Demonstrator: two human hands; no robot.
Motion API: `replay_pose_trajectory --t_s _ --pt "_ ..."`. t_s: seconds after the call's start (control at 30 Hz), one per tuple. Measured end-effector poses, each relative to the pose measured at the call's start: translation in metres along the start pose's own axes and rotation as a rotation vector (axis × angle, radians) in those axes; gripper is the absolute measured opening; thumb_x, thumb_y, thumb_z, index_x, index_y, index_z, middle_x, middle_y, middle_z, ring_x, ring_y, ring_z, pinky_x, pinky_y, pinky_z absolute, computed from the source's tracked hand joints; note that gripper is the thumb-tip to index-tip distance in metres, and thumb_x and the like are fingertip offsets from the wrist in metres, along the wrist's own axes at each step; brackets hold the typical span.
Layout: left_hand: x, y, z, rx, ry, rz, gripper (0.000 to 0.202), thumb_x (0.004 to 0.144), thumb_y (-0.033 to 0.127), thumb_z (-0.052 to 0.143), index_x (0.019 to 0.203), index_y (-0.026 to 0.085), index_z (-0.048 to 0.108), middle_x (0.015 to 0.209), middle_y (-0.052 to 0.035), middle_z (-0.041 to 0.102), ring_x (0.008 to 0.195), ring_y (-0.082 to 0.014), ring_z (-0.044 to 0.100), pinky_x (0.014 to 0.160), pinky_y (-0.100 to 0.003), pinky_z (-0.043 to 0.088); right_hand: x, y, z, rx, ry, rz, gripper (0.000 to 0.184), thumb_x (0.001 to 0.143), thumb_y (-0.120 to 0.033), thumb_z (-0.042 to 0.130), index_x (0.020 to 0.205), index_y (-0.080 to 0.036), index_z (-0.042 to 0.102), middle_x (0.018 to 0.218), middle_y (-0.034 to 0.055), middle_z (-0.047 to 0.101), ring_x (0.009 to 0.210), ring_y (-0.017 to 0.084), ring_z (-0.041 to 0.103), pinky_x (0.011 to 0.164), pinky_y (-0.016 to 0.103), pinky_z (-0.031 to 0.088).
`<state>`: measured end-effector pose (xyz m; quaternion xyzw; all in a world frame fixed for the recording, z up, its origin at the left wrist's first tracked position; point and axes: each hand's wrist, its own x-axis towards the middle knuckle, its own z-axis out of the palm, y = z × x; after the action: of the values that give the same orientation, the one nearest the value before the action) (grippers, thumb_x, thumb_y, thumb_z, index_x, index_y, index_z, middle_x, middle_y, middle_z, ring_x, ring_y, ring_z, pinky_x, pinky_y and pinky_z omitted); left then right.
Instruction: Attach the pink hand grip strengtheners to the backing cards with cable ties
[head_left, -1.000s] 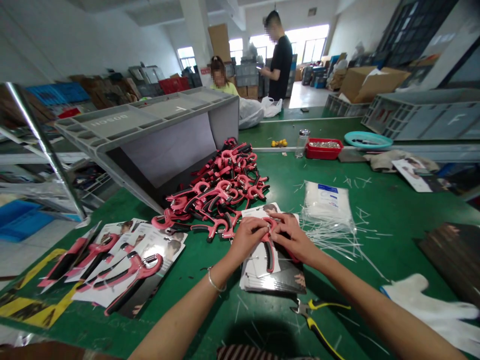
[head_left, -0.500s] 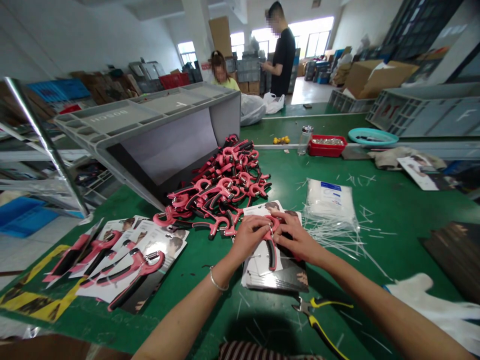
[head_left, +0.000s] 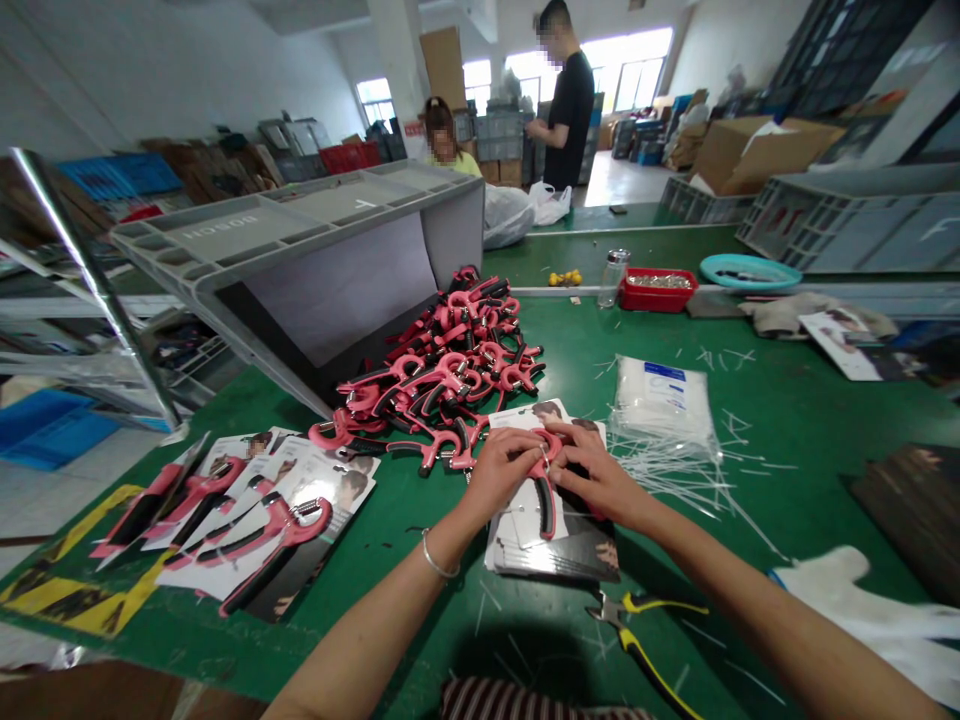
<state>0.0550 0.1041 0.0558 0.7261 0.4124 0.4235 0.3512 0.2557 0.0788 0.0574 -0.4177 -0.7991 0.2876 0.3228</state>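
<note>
A pink and black hand grip strengthener (head_left: 545, 505) lies on a stack of printed cards (head_left: 517, 562) in front of me. My left hand (head_left: 504, 468) is closed, its thumb and fingertips pressing on the strengthener's upper part from the left. From the other side my right hand (head_left: 589, 475) pinches at a thin white cable tie (head_left: 546, 464) around the strengthener. The fingertips partly cover the tie. Just below the cards lie diagonal cutters (head_left: 621, 612) with yellow and black handles, jaws to the left.
A heap of hand grip strengtheners (head_left: 450, 370) spills from a tipped grey crate (head_left: 300, 225). Carded strengtheners (head_left: 277, 535) lie at left. Loose cable ties (head_left: 667, 475) and their bag (head_left: 661, 400) are at right, near a white glove (head_left: 847, 600). Two people (head_left: 570, 110) are beyond the bench.
My right fingertips have shifted slightly at the cable tie. The strengthener and cards stay in place, and the whole view has moved a little.
</note>
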Motion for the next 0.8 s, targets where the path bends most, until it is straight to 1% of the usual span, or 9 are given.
replay_pose_trajectory --t_s 0.2,0.4,0.53,0.57,0.63,0.7,0.73,0.77,0.8 --pt "0.001 0.002 -0.001 0.015 0.003 -0.015 0.009 0.085 0.024 0.068 0.084 0.024 0.077 0.097 -0.0031 0.076 0.099 -0.0214 0.065 0.098 -0.04 0.043 0.0 -0.002 0.0 0.0 -0.005 0.01 0.024 0.095 -0.038 0.053 0.083 -0.021 0.066 0.147 0.007 0.043 0.138 0.03 0.034 0.111 0.053 0.026" --pt "-0.002 0.004 -0.001 0.04 -0.009 0.028 0.009 0.085 0.023 0.067 0.084 0.024 0.076 0.097 -0.0034 0.076 0.099 -0.0211 0.065 0.099 -0.041 0.042 0.003 0.001 0.002 0.002 -0.002 0.028 0.023 0.093 -0.038 0.056 0.081 -0.022 0.067 0.145 0.0059 0.045 0.136 0.03 0.036 0.11 0.053 0.027" --pt "-0.004 0.004 -0.004 0.068 -0.073 0.079 0.013 0.088 0.026 0.063 0.087 0.023 0.076 0.099 -0.004 0.075 0.101 -0.0212 0.063 0.1 -0.041 0.041 0.005 0.003 0.007 0.03 0.082 0.05 0.019 0.093 -0.036 0.057 0.083 -0.023 0.067 0.137 0.0062 0.053 0.131 0.028 0.042 0.108 0.051 0.03" --pt "-0.003 0.004 -0.005 0.061 -0.088 0.071 0.015 0.089 0.028 0.062 0.087 0.023 0.075 0.099 -0.0039 0.075 0.101 -0.0212 0.063 0.099 -0.04 0.041 0.006 0.003 0.008 0.032 0.107 0.056 0.018 0.093 -0.035 0.057 0.084 -0.023 0.067 0.134 0.0064 0.055 0.129 0.028 0.044 0.107 0.051 0.031" --pt "0.0 0.002 -0.007 0.009 -0.107 0.011 0.019 0.09 0.033 0.06 0.087 0.022 0.075 0.095 -0.0037 0.074 0.097 -0.0208 0.064 0.095 -0.038 0.044 0.008 0.001 0.01 0.027 0.133 0.064 0.017 0.093 -0.033 0.056 0.084 -0.023 0.066 0.131 0.0064 0.057 0.127 0.027 0.046 0.107 0.05 0.031" --pt "0.005 0.005 -0.009 -0.049 -0.103 -0.078 0.021 0.089 0.035 0.059 0.085 0.019 0.072 0.086 -0.0032 0.073 0.086 -0.0195 0.065 0.085 -0.034 0.048 0.009 -0.001 0.012 0.025 0.144 0.069 0.012 0.093 -0.031 0.056 0.09 -0.023 0.065 0.132 0.0061 0.057 0.126 0.026 0.046 0.106 0.05 0.032" --pt "0.007 0.008 -0.01 -0.044 -0.091 -0.105 0.02 0.088 0.034 0.06 0.083 0.018 0.071 0.082 -0.0029 0.072 0.082 -0.019 0.064 0.08 -0.033 0.049 0.009 -0.002 0.013 0.024 0.148 0.074 0.011 0.093 -0.03 0.056 0.096 -0.024 0.064 0.132 0.006 0.057 0.126 0.026 0.046 0.107 0.05 0.032" --pt "0.007 0.013 -0.009 -0.001 -0.069 -0.106 0.02 0.088 0.033 0.06 0.08 0.018 0.07 0.079 -0.0028 0.07 0.08 -0.0191 0.063 0.078 -0.033 0.048 0.009 -0.002 0.014 0.022 0.157 0.079 0.014 0.093 -0.029 0.055 0.104 -0.025 0.063 0.133 0.006 0.056 0.126 0.026 0.046 0.107 0.049 0.033" --pt "0.006 0.02 -0.008 0.077 -0.042 -0.077 0.019 0.088 0.031 0.06 0.078 0.018 0.068 0.078 -0.0031 0.069 0.082 -0.0197 0.062 0.079 -0.034 0.047 0.009 -0.003 0.015 0.016 0.171 0.082 0.019 0.093 -0.029 0.054 0.111 -0.025 0.061 0.133 0.0063 0.056 0.126 0.025 0.046 0.107 0.049 0.033"
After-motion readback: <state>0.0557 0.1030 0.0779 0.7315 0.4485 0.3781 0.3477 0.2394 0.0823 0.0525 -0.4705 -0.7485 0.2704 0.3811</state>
